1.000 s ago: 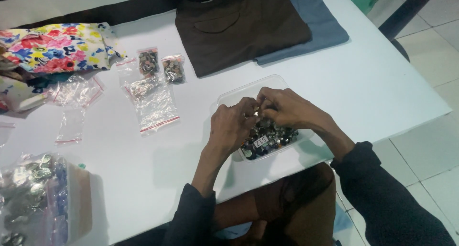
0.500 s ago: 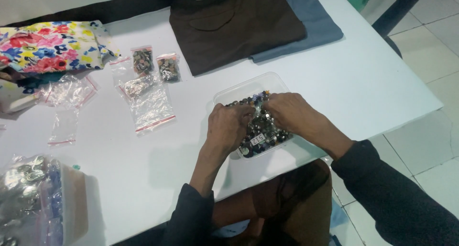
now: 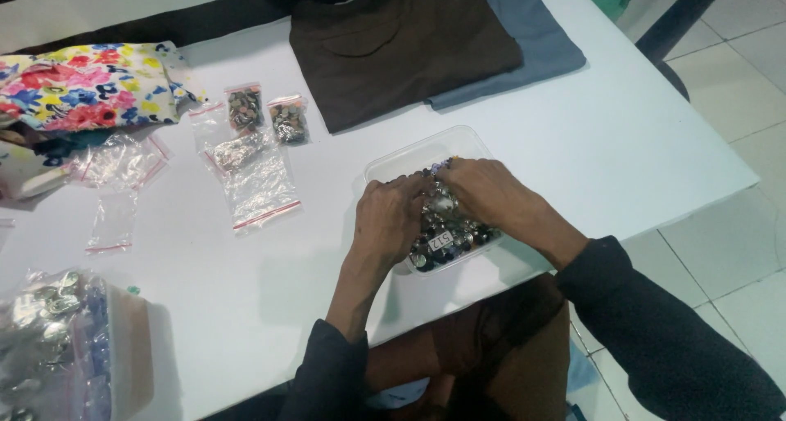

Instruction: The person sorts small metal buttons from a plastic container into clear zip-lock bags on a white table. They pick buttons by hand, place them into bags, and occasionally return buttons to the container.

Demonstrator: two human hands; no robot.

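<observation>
Head view shows my left hand (image 3: 391, 216) and right hand (image 3: 483, 193) both dug into the clear plastic tub (image 3: 409, 157) of small metal pieces (image 3: 446, 237) at the near edge of the white surface (image 3: 622, 143). Fingers are curled in the pile; whether they pinch anything I cannot tell. Pressing toward me could tip the tub off the edge, spilling pieces.
</observation>
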